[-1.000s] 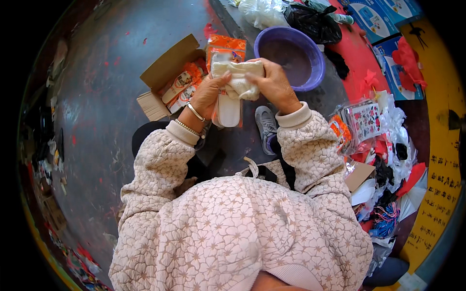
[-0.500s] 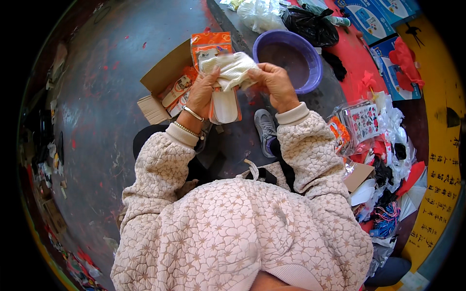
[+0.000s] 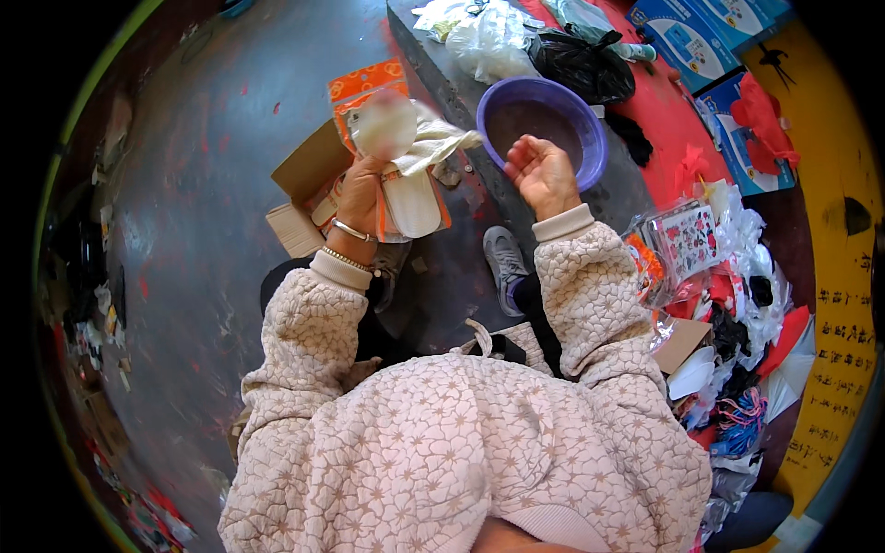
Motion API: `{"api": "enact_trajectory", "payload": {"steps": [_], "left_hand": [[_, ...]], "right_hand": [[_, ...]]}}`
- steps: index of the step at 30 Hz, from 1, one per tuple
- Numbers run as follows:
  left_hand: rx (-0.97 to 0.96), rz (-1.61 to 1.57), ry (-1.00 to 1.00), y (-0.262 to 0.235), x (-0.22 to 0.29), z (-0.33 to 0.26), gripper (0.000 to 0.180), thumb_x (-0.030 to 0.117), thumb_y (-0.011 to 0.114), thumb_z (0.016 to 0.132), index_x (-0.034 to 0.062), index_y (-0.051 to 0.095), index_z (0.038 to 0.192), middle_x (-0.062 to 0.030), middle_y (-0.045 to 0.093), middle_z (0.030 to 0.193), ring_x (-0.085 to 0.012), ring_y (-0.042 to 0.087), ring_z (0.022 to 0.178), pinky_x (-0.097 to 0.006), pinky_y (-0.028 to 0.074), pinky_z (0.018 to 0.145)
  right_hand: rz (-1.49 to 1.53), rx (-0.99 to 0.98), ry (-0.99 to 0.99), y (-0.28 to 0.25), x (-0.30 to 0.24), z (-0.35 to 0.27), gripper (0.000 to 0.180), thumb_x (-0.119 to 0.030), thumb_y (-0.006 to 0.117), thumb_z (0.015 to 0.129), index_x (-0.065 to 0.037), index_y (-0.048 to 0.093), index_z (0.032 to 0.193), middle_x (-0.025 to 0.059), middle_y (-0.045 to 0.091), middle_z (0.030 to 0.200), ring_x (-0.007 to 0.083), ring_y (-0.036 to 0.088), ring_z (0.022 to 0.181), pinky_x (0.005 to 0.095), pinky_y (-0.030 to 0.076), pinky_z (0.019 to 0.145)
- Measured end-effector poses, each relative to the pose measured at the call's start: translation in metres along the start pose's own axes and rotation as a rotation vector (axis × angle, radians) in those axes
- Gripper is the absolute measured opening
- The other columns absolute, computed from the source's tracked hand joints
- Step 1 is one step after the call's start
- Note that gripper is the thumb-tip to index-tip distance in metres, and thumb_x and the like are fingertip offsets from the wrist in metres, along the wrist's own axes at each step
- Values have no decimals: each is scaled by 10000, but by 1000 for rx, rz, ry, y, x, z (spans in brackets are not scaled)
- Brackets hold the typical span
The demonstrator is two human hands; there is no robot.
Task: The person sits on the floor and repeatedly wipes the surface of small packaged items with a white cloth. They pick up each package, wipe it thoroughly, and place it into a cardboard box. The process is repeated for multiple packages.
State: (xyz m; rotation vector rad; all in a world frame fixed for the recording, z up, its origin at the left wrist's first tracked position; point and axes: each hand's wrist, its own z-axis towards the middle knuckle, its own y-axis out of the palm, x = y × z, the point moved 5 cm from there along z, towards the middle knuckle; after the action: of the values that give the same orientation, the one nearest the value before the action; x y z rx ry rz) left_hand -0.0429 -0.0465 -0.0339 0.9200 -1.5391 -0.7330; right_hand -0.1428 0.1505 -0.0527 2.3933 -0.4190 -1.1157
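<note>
Over grey floor, our left hand [image 3: 361, 198] grips a white packet [image 3: 410, 198] with loose wrap [image 3: 441, 140], our right hand [image 3: 542, 173] open beside the basin [image 3: 590, 138]; one-handed, it may slip.

The left hand [image 3: 361, 189] is up with its fingers closed tight. The right hand [image 3: 542, 173] is open, palm up, fingers curled.

Even daylight, fairly bright, with soft shadows only. The grey floor [image 3: 184, 230] shows a pale sheen toward the upper left — no harsh glare. Fisheye bending is strong at the rim, and the corners fall to black. One round patch above the left hand [image 3: 361, 198] is blurred — the centre stays sharp.
</note>
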Motion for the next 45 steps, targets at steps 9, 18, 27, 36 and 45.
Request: {"api": "enact_trajectory", "payload": {"steps": [9,18,27,36,45], "left_hand": [[-105,59,-35,25,-14,-10,393,192,470,881,40,365,1228,-151,525,1126,-278,566,976,-420,494,807],[93,50,-29,-1,-28,8,321,134,479,882,47,409,1183,-127,549,1083,-253,594,910,-385,532,749],[-205,-245,-228,32,-34,-5,606,506,336,880,35,373,1260,-190,527,1125,-328,547,1007,-465,485,812],[-169,-240,-128,4,-31,8,483,383,304,918,4,431,1189,-160,540,1112,-277,554,975,-419,448,862],[-246,-337,-200,20,-35,4,450,400,348,915,63,448,1195,-115,548,1108,-247,560,970,-390,456,852]], "right_hand": [[184,-588,247,67,33,-49,478,-459,452,859,-39,504,1082,107,565,1057,247,534,1006,434,408,877],[349,-373,21,41,-3,-23,276,-174,510,852,-28,497,1086,121,566,1070,256,547,998,439,443,861],[-417,-492,-809,64,-58,-76,370,-203,532,852,-10,470,1161,105,579,1057,240,560,978,371,435,856],[-1134,-1078,-597,88,19,-92,424,-344,513,858,-3,550,1107,152,519,1156,189,503,1014,300,420,853],[-1618,-469,-1283,98,29,-98,775,-588,589,674,-94,420,1247,185,280,1342,361,235,1249,529,190,979]]}}
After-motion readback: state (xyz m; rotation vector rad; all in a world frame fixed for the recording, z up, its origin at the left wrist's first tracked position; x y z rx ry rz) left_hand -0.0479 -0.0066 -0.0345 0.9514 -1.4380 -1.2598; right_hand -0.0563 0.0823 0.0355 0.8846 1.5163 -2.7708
